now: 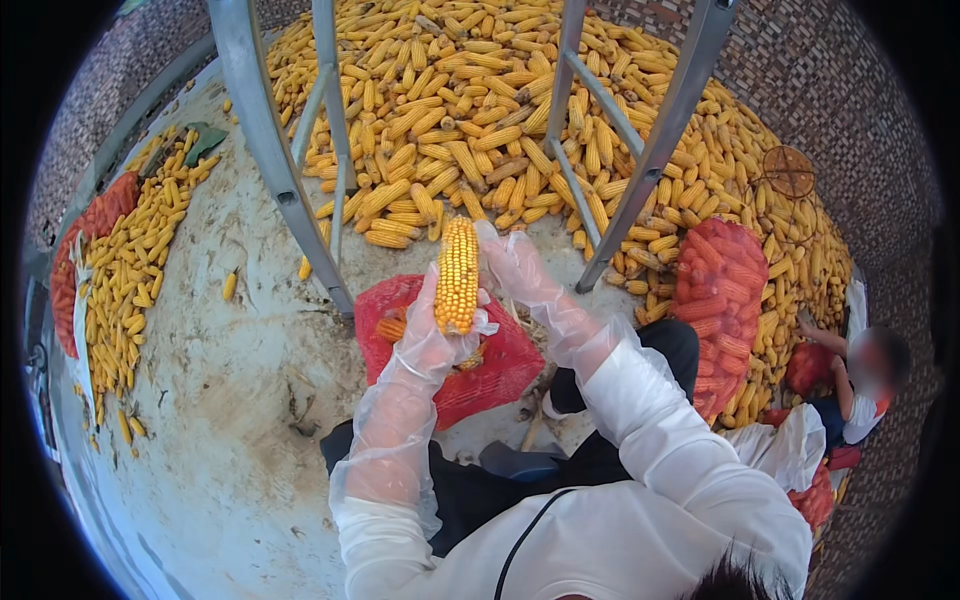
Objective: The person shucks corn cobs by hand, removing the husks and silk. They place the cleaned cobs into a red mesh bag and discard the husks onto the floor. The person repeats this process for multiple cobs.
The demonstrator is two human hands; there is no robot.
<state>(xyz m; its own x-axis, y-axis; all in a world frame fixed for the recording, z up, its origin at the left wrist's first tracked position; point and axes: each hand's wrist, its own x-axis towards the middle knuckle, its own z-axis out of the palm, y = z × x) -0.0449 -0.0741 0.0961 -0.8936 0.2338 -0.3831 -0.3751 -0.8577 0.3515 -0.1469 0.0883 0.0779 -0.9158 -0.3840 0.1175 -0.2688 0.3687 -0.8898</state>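
My left hand [437,328], in a long clear plastic glove, holds an ear of yellow corn [457,276] upright along its palm, kernels facing the camera. My right hand [510,259], gloved the same way, is just right of the ear's upper part with its fingers extended; whether it touches the ear I cannot tell. Below both hands, a red mesh bag [495,379] lies spread with its mouth open and some ears inside, partly hidden by my left hand and forearm. A large pile of husked corn ears [480,112] rises in front of me.
A metal frame with legs [274,150] and crossbars stands before the pile. A filled red mesh sack [721,300] leans at my right. Another person [862,375] sits at the far right, holding a red bag. More corn [142,262] and red sacks [64,292] lie left on the dirty floor.
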